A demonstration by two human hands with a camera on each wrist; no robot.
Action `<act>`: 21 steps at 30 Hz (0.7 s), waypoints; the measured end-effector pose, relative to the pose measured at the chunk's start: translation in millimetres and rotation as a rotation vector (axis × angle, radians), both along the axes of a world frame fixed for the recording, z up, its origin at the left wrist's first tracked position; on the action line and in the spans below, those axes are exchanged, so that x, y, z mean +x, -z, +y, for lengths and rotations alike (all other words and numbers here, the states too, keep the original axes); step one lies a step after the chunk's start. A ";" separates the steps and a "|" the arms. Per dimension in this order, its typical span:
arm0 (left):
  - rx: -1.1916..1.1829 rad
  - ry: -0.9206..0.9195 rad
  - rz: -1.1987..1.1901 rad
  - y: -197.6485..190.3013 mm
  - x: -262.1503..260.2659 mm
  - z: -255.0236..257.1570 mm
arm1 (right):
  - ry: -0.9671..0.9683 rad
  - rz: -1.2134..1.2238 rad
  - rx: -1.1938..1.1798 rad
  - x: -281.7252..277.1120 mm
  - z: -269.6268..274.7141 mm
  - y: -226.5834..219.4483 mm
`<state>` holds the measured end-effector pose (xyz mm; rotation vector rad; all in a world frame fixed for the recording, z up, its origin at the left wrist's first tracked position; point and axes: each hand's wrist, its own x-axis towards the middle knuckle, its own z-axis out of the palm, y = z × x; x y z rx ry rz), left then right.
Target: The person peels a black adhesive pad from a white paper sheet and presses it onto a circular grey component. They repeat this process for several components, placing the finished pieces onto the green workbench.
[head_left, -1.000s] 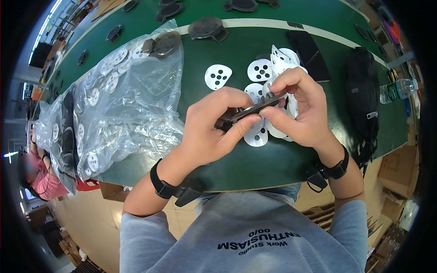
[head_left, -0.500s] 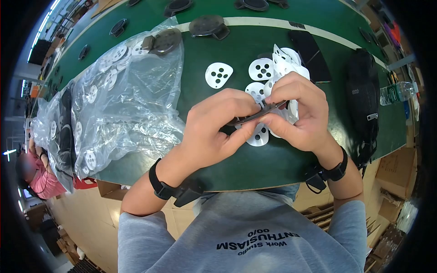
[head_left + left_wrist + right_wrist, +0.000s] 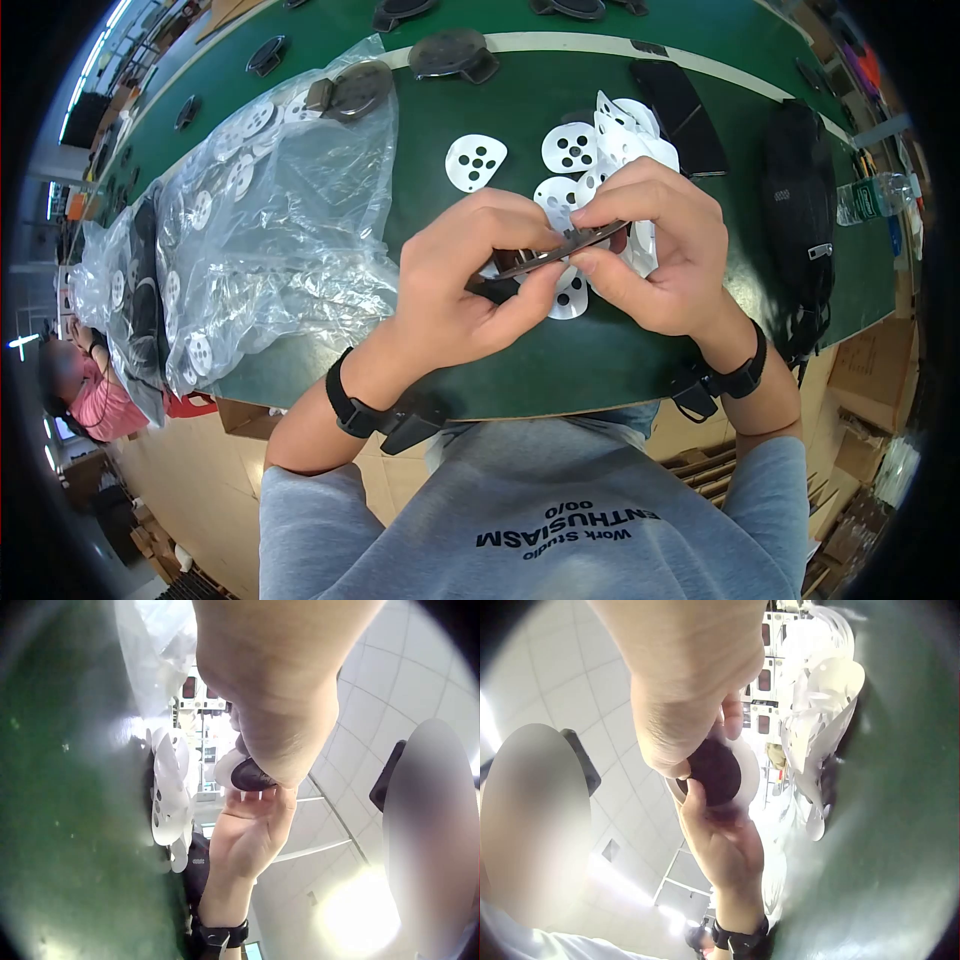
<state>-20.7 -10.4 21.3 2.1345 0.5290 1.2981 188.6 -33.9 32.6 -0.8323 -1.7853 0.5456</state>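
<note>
A thin dark disc [image 3: 562, 254] is held between both hands over the table, tilted and almost edge-on in the head view. The left hand [image 3: 465, 275] pinches its left side between thumb and fingers. At the right end, the thumb and index finger of the right hand [image 3: 668, 240] pinch the edge. The right wrist view shows the disc's dark round face [image 3: 718, 776] with a pale rounded rim [image 3: 750, 774] beyond it. Beneath and behind the hands lies a pile of white perforated teardrop sheets [image 3: 620, 140]; one loose sheet [image 3: 475, 163] lies to the left.
On the left, a clear plastic bag [image 3: 310, 200] holds more white sheets, with a dark round pad [image 3: 362, 90] on it. Another dark pad [image 3: 450, 54] sits at the back. A black phone [image 3: 682, 120], a black bag [image 3: 797, 210] and a bottle [image 3: 872, 198] stand at right.
The left fingers have shifted right along the disc, toward the right hand. The disc has tilted slightly, and the right thumb and index finger have drawn closer together at its edge.
</note>
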 end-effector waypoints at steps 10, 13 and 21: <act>-0.766 0.067 -0.251 -0.8 -2.0 -2.9 | -0.037 0.309 -0.574 -1.5 -2.4 1.1; -0.743 0.084 -0.249 4.5 6.2 -0.6 | -0.070 0.354 -0.730 2.2 -4.6 1.7; -0.096 -0.357 0.275 -42.2 -51.6 11.4 | 0.045 0.600 -0.855 16.3 15.2 -2.3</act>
